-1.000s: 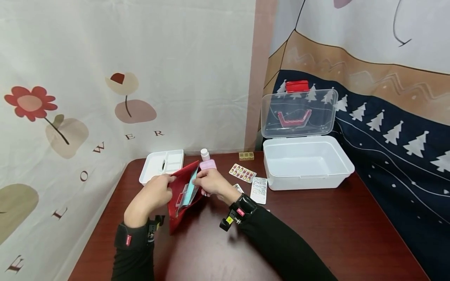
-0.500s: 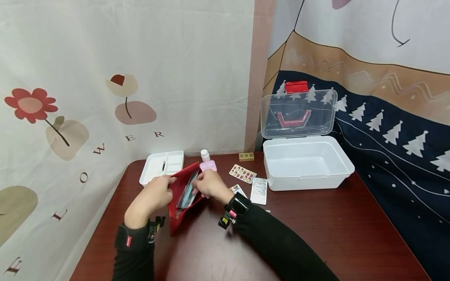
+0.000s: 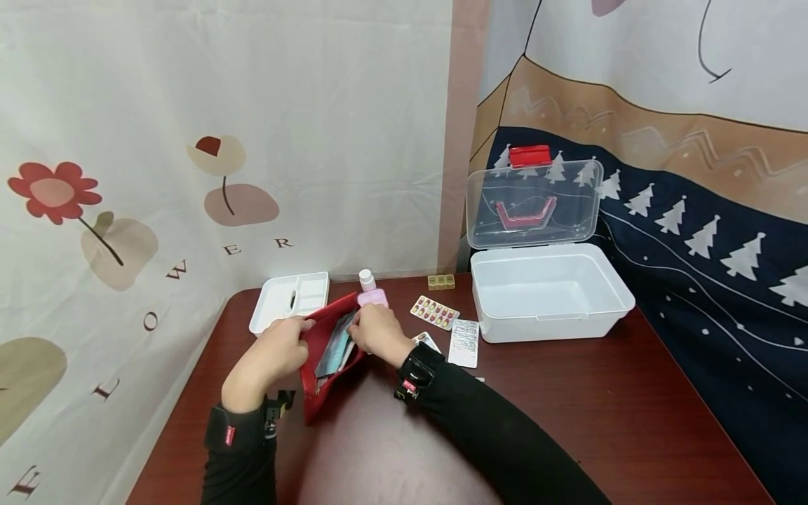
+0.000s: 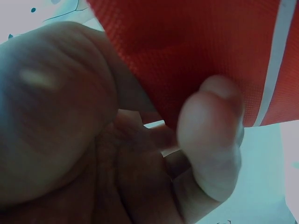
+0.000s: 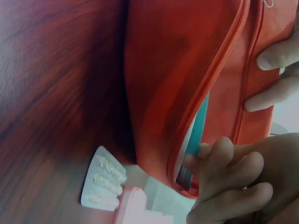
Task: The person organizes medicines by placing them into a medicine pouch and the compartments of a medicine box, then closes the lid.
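Note:
A red zippered pouch [image 3: 313,398] stands on the table with its mouth unzipped. My left hand [image 3: 278,345] grips its left side; in the left wrist view a fingertip [image 4: 208,126] presses the red fabric. Flat packets, one of them teal [image 3: 339,346], stick up inside the mouth. My right hand [image 3: 380,331] reaches in at the far right end of the opening, thumb and finger pinching at the teal packet's edge. The right wrist view shows its other fingers [image 5: 233,168] curled outside the zipper. The lower part of the packets is hidden in the pouch.
Behind the pouch are a white divided tray [image 3: 284,289], a white bottle [image 3: 367,279] and a pink case [image 3: 372,297]. Blister packs [image 3: 434,312] and a yellow pill box [image 3: 441,282] lie rightward, beside a white box [image 3: 549,330] with its clear lid [image 3: 536,189] raised.
The teal packet has sunk lower into the pouch, with a clear packet showing beside it. My right hand has shifted slightly and its wrist has turned. The left hand keeps its grip.

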The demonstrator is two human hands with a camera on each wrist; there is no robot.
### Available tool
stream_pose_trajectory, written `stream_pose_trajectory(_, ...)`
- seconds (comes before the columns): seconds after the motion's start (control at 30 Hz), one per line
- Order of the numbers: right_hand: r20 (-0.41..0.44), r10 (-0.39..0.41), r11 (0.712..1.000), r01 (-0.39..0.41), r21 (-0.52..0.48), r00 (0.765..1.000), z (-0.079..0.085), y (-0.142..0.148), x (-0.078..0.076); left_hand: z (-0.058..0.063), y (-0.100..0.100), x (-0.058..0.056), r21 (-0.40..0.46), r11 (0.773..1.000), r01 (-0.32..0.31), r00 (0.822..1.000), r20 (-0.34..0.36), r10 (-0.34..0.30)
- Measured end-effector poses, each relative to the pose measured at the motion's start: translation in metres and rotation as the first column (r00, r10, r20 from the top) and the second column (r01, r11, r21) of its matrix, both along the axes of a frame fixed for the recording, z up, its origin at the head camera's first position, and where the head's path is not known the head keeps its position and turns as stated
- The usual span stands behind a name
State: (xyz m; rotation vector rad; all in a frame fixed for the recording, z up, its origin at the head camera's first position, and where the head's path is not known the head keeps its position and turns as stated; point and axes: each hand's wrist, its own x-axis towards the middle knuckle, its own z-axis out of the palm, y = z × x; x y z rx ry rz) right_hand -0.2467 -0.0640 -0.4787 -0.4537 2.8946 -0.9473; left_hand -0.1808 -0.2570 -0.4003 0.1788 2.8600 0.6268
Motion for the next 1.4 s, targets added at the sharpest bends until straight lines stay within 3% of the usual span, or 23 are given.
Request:
stream_pose_trajectory(0.13, -0.065, -0.007, 1.000, 0.006, -0.022, 0.998, 0.003, 0.007, 0.000, 0.000, -0.001, 0.000, -0.002, 1.000, 0.000, 1.000, -0.001, 0.000)
stream_pose_trajectory(0.33, -0.070, -0.049, 0.995, 0.042, -0.096, 0.996, 0.018, 0.035, -0.001, 0.000, -0.002, 0.000, 0.008, 1.000, -0.012, 1.000, 0.012, 0.012)
stream_pose_trajectory(0.6, -0.069, -0.076, 0.996, 0.073, -0.047, 0.995, 0.028, 0.082, 0.000, 0.003, -0.004, 0.000, 0.011, 1.000, -0.027, 1.000, 0.013, 0.027)
stream_pose_trajectory(0.83, -0.029, -0.136, 0.991, 0.137, 0.011, 0.990, 0.022, 0.108, 0.008, 0.003, -0.004, 0.001, -0.030, 1.000, 0.009, 0.999, -0.044, -0.011)
stream_pose_trajectory(0.97, -0.049, -0.144, 0.988, 0.146, 0.057, 0.988, 0.014, 0.119, 0.012, 0.002, -0.004, 0.001, -0.031, 0.999, 0.005, 0.999, -0.033, -0.006)
stream_pose_trajectory(1.13, -0.042, -0.109, 0.984, 0.113, 0.134, 0.993, 0.007, 0.131, 0.015, 0.002, -0.003, 0.001, -0.029, 1.000, 0.001, 1.000, -0.029, -0.002)
stream_pose_trajectory(1.4, 0.125, -0.028, 0.973, -0.001, 0.230, 0.992, -0.006, 0.139, 0.019, 0.001, -0.003, 0.001, -0.025, 1.000, 0.002, 1.000, -0.018, -0.002)
